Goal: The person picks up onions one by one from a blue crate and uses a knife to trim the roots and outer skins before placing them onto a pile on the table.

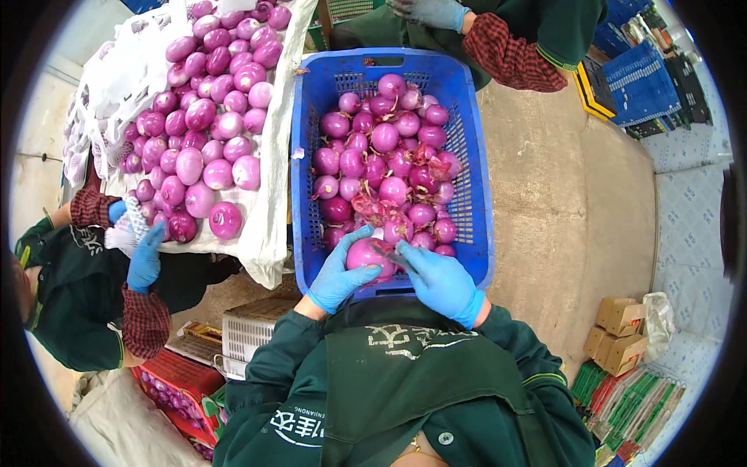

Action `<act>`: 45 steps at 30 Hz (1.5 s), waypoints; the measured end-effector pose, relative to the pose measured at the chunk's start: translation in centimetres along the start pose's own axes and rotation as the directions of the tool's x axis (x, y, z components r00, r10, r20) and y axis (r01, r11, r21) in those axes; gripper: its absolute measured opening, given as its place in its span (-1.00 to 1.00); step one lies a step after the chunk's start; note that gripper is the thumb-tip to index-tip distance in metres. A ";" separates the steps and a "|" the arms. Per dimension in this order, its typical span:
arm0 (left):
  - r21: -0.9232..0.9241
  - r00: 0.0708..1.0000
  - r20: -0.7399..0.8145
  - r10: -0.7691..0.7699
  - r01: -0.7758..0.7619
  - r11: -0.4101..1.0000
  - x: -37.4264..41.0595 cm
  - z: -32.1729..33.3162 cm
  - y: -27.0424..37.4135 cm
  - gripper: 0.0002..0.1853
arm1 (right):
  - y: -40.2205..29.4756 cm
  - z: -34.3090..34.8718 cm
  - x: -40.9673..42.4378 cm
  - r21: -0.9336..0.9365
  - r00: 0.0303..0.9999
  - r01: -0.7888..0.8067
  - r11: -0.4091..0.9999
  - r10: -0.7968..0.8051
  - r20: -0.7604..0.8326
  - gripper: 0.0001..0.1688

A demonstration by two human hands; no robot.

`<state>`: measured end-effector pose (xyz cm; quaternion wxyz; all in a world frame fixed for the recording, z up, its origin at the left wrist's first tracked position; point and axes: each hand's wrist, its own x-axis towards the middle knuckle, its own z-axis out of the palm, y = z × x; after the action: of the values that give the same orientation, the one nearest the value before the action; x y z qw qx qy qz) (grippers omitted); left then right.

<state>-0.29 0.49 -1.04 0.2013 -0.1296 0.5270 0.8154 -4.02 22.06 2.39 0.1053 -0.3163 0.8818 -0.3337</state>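
My left hand (340,274), in a blue glove, grips a large purple onion (366,257) over the near end of a blue plastic crate (481,204). In my right hand (446,280), gloved as well, is a small knife (401,258); its blade reaches to the onion's right side. Just how the edge meets the onion is hard to make out. Many red onions (385,138) fill the crate, some with dry roots and stems. Loose papery skins (373,208) lie among them.
Left of the crate, a table covered with white sheeting (265,233) bears piled onions (201,114) and white netting (125,76). A co-worker (76,292) handles netting there. Another person's gloved hand (435,13) is beyond the crate. Cardboard boxes (618,333) stand at right, a red crate (187,373) at lower left.
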 end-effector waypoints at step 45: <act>-0.417 0.975 0.162 -0.150 0.205 0.885 -0.2 1.1 1.9 -0.26 | -0.5 0.3 1.1 0.400 0.872 -0.250 0.882 0.385 -0.303 -0.62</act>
<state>-1.02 0.80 1.02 0.2742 -0.1673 0.3058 0.8963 -4.50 20.92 2.58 0.0439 -0.0715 0.8524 -0.5162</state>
